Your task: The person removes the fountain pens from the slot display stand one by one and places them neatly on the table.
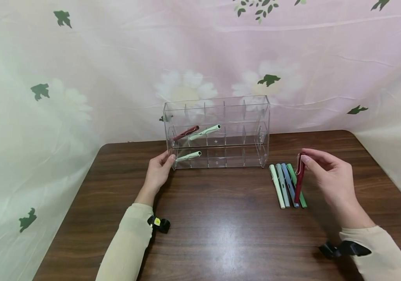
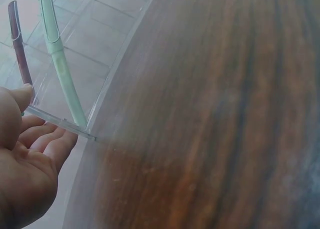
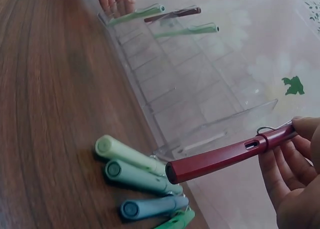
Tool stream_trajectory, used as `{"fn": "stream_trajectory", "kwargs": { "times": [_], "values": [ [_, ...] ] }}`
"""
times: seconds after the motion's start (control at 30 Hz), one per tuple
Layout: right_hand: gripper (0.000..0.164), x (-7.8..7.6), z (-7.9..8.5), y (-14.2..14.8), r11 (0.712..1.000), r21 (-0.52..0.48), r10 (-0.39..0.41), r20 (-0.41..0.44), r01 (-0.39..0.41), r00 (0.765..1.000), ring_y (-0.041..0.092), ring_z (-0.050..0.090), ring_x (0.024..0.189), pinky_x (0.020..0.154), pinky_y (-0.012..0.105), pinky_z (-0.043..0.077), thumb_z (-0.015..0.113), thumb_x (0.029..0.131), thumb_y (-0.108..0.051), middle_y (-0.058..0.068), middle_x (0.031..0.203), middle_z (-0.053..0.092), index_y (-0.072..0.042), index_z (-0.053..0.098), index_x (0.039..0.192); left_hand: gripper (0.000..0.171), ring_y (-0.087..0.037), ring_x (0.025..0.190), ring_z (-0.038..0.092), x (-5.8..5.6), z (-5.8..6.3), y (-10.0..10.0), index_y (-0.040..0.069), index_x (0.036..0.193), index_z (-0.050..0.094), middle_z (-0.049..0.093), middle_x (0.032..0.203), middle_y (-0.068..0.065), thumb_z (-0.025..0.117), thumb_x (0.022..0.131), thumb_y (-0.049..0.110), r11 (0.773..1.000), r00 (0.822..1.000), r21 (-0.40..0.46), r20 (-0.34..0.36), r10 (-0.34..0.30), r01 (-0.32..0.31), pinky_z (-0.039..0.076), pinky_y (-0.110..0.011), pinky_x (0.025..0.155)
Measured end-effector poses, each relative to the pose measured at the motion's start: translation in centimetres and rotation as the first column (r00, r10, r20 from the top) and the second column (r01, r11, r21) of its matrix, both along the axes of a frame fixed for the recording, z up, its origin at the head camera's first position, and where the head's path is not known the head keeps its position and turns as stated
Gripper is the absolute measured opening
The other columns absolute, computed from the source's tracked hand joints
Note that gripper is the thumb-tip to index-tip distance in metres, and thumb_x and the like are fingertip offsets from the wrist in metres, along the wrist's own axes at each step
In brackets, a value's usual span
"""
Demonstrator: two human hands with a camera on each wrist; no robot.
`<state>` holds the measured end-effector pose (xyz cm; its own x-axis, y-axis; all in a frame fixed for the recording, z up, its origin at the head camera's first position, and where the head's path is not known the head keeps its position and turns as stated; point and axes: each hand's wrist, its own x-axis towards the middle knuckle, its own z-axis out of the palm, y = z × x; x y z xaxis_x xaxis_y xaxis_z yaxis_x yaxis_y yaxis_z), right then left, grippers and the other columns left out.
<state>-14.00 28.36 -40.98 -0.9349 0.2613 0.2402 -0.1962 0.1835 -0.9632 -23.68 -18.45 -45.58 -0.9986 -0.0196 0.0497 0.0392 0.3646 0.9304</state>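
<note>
My right hand point(image 1: 334, 179) pinches a dark red pen point(image 3: 220, 159) by its clip end, the other end pointing down over the pens on the table. Beneath and beside it lie a pale green pen point(image 1: 277, 186), a grey-green pen point(image 1: 282, 185), a blue pen point(image 1: 290, 185) and a green pen point(image 1: 303, 200), side by side. With thumb and fingers, my left hand point(image 1: 159, 171) grips the lower left edge of a clear acrylic organizer point(image 1: 218, 167). Inside the organizer lean another dark red pen point(image 1: 186, 133) and two pale green pens point(image 1: 205, 132), all toward its left.
The organizer has tiered, divided compartments and stands near the back of the brown wooden table point(image 1: 214, 226). Behind it hangs a pale cloth point(image 1: 123, 58) with flowers and green leaf shapes. A black strap sits on each wrist.
</note>
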Motion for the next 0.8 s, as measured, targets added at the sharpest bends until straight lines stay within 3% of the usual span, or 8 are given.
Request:
{"fn": "stream_trajectory", "kwargs": {
  "times": [0.13, 0.3, 0.57, 0.8],
  "values": [
    [0.032, 0.1, -0.3, 0.4, 0.995, 0.094, -0.024, 0.043, 0.020, 0.999, -0.005, 0.074, 0.085, 0.076, 0.009, 0.058, 0.076, 0.102, -0.012, -0.023, 0.099, 0.080, 0.002, 0.075, 0.131, 0.048, -0.032, 0.137, 0.063, -0.1, -0.1, -0.1, 0.004, 0.154, 0.059, 0.069, 0.145, -0.022, 0.062, 0.112, 0.027, 1.000, 1.000, -0.009, 0.004, 0.002, -0.002, 0.051, -0.052, 0.117],
    [0.038, 0.1, -0.7, 0.8, 0.963, 0.265, -0.080, 0.093, 0.053, 0.992, -0.010, 0.069, 0.088, 0.075, 0.007, 0.055, 0.076, 0.103, -0.023, -0.034, 0.097, 0.075, 0.001, 0.074, 0.132, 0.049, -0.033, 0.139, 0.062, 0.1, -0.4, -0.3, 0.005, 0.155, 0.058, 0.068, 0.146, -0.021, 0.062, 0.112, 0.029, 1.000, 1.000, -0.025, 0.021, 0.006, -0.005, 0.050, -0.053, 0.118],
    [0.040, 0.1, -1.3, 1.7, 0.934, 0.358, -0.064, 0.131, 0.013, 0.989, -0.011, 0.065, 0.087, 0.071, 0.008, 0.053, 0.075, 0.104, -0.028, -0.038, 0.096, 0.069, 0.001, 0.074, 0.132, 0.048, -0.030, 0.137, 0.062, 0.2, -0.3, -0.2, 0.004, 0.154, 0.059, 0.070, 0.144, -0.021, 0.062, 0.112, 0.027, 1.000, 1.000, -0.005, 0.015, 0.002, -0.002, 0.050, -0.052, 0.118],
    [0.043, 0.0, -1.7, 2.2, 0.890, 0.456, -0.079, 0.152, 0.001, 0.985, -0.012, 0.059, 0.092, 0.072, 0.007, 0.050, 0.072, 0.106, -0.035, -0.042, 0.099, 0.062, -0.003, 0.073, 0.135, 0.048, -0.030, 0.138, 0.062, 0.1, -0.1, 0.0, 0.005, 0.154, 0.059, 0.069, 0.144, -0.021, 0.062, 0.112, 0.027, 1.000, 1.000, -0.009, 0.011, -0.001, 0.001, 0.049, -0.051, 0.119]
  ]
}}
